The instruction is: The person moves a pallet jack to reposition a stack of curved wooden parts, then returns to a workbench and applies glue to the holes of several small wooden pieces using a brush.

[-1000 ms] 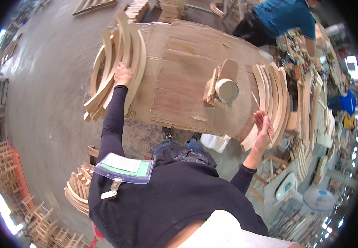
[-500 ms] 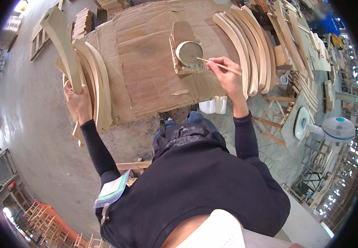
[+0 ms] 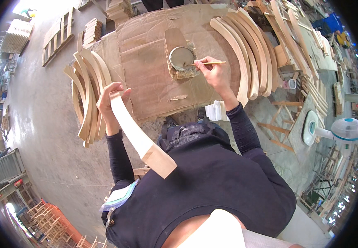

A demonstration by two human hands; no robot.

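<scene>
My left hand (image 3: 112, 105) is closed around one end of a curved wooden piece (image 3: 131, 126), whose squared other end tilts down toward my chest. Between finger and thumb my right hand (image 3: 215, 74) pinches a thin brush (image 3: 214, 63) with a pale wooden handle. Its dark tip reaches into a round tub (image 3: 181, 57) of greyish-tan material. Under the tub lies a rough-edged block (image 3: 181, 75), with a flat brown board (image 3: 174, 36) sticking out behind it. Cardboard (image 3: 146, 78) covers the tabletop below.
Curved wooden pieces stand in a stack at the table's left (image 3: 88, 91) and another at its right (image 3: 245, 53). A white fan (image 3: 311, 128) stands to the right, past a wooden frame (image 3: 276, 128). Beyond the far edge, a person's dark-clothed legs (image 3: 162, 4) show.
The curved piece in my left hand has swung from beyond the left stack to in front of my chest. My right hand shifted slightly left and nearer, the brush still in the tub.
</scene>
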